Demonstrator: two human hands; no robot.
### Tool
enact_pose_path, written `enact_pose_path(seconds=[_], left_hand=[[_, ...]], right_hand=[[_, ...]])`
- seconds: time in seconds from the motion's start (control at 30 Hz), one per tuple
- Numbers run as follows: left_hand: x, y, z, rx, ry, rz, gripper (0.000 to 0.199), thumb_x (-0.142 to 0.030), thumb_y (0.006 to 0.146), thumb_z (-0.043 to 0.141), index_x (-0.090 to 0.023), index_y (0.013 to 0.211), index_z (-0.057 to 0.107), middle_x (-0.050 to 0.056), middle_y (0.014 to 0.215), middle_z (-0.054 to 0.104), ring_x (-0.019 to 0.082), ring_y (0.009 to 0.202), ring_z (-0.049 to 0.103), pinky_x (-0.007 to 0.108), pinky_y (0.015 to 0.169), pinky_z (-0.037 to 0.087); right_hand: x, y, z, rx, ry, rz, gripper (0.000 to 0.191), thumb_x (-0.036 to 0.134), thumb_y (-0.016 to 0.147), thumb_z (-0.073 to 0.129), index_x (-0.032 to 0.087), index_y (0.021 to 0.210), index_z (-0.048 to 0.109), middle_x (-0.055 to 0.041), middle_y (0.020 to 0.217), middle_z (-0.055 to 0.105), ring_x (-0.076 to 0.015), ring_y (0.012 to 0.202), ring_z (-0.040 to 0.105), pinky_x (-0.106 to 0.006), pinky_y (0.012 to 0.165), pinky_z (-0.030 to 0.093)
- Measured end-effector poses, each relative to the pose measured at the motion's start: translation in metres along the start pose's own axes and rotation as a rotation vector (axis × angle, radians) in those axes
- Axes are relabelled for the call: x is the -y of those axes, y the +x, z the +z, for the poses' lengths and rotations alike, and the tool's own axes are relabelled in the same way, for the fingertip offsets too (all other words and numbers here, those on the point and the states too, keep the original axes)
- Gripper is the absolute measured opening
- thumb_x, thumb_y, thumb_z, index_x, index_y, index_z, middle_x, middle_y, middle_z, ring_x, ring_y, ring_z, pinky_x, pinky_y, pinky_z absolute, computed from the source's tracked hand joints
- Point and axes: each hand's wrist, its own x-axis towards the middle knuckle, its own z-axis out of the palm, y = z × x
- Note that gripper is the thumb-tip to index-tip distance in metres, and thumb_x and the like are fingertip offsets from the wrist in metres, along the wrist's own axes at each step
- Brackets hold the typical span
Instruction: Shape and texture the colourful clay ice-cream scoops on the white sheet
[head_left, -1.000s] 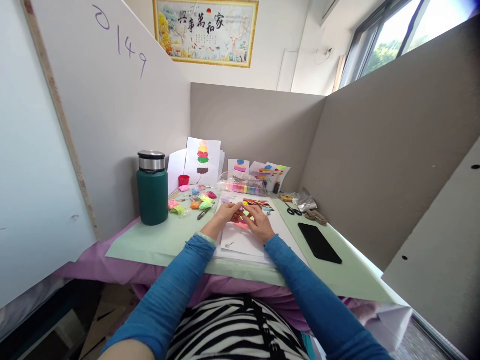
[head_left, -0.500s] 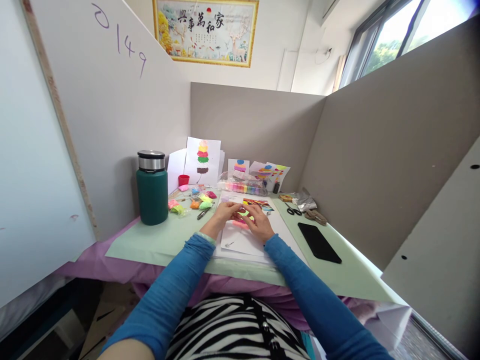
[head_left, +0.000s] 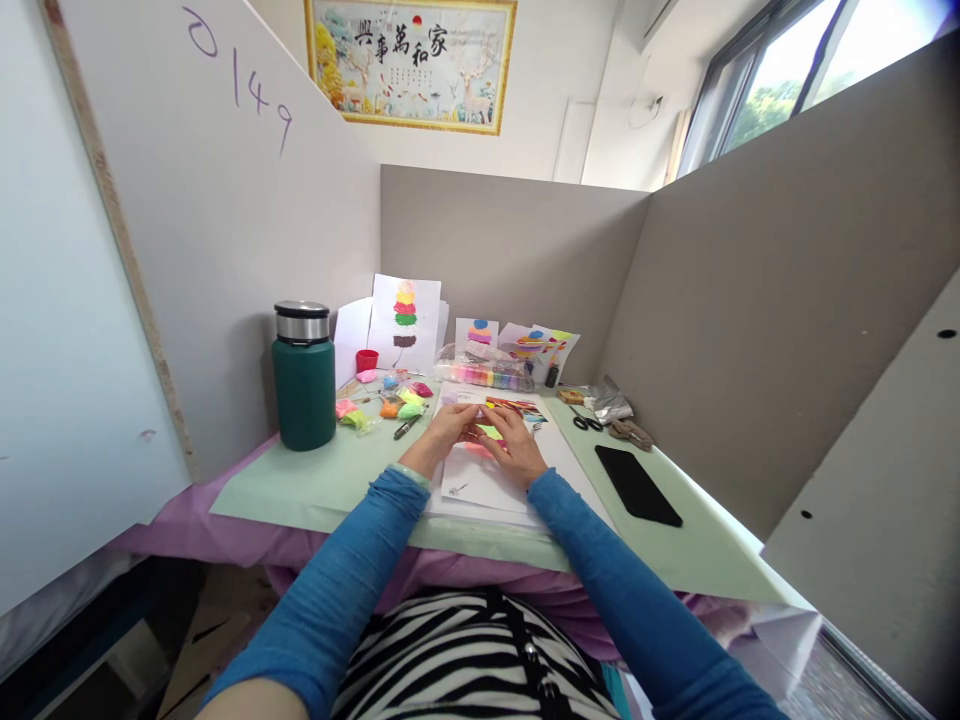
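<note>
My left hand and my right hand meet at the fingertips above a white sheet of paper. The fingers of both are bent and pinched together; whatever lies between them is too small and too hidden to make out. Beneath them, a yellow-green patch and a pink patch show on the sheet, partly covered by the hands. A colourful printed picture lies just beyond the right fingers.
Left of the sheet are a pen, several bagged lumps of coloured clay, a red cup and a green flask. Scissors and a black phone lie to the right. Coloured pictures lean at the back.
Both hands stay in the same place. The fingers have shifted slightly, and a little more of the yellow-green patch shows between them.
</note>
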Motion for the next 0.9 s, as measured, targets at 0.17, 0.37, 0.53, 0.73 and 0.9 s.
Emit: enact_pose_path(seconds=[0.17, 0.37, 0.53, 0.73, 0.9], left_hand=[[-0.0015, -0.0042, 0.0015, 0.049, 0.051, 0.026, 0.039, -0.041, 0.075, 0.073, -0.009, 0.098, 0.071, 0.010, 0.083, 0.070, 0.012, 0.062, 0.062, 0.024, 0.062, 0.049], [0.0003, -0.0011, -0.0003, 0.028, 0.009, 0.035, 0.043, -0.041, 0.070, 0.077, -0.010, 0.098, 0.070, 0.011, 0.088, 0.070, 0.013, 0.064, 0.063, 0.026, 0.062, 0.050], [-0.0015, -0.0034, 0.0035, 0.116, -0.037, 0.036, 0.044, -0.047, 0.072, 0.074, -0.010, 0.096, 0.069, 0.011, 0.086, 0.070, 0.014, 0.068, 0.065, 0.025, 0.063, 0.050], [-0.0064, -0.0089, 0.0082, 0.171, -0.053, 0.027, 0.041, -0.044, 0.072, 0.075, -0.010, 0.094, 0.070, 0.011, 0.085, 0.071, 0.015, 0.070, 0.066, 0.026, 0.065, 0.050], [-0.0064, -0.0097, 0.0067, 0.052, -0.095, 0.077, 0.034, -0.035, 0.069, 0.078, -0.012, 0.094, 0.069, 0.011, 0.090, 0.071, 0.016, 0.076, 0.067, 0.028, 0.069, 0.050]], right_hand=[[-0.0006, -0.0001, 0.0007, -0.022, -0.021, 0.011, 0.045, 0.038, 0.092, 0.051, 0.028, 0.136, 0.050, -0.0111, 0.126, 0.053, -0.0264, 0.120, 0.048, -0.048, 0.101, 0.042], [-0.0006, -0.0002, 0.0004, -0.032, -0.018, 0.002, 0.041, 0.039, 0.092, 0.052, 0.025, 0.131, 0.055, -0.0118, 0.122, 0.054, -0.0262, 0.118, 0.049, -0.046, 0.099, 0.044], [-0.0005, 0.0002, -0.0002, -0.033, -0.044, -0.008, 0.044, 0.039, 0.092, 0.053, 0.024, 0.133, 0.053, -0.0120, 0.127, 0.052, -0.0263, 0.118, 0.048, -0.046, 0.099, 0.043], [-0.0030, 0.0002, 0.0014, -0.047, -0.116, 0.039, 0.043, 0.042, 0.093, 0.049, 0.023, 0.131, 0.056, -0.0126, 0.123, 0.055, -0.0274, 0.116, 0.049, -0.047, 0.098, 0.043], [-0.0039, -0.0002, 0.0018, -0.057, -0.123, 0.006, 0.041, 0.043, 0.092, 0.051, 0.026, 0.129, 0.058, -0.0117, 0.124, 0.054, -0.0266, 0.116, 0.050, -0.046, 0.097, 0.043]])
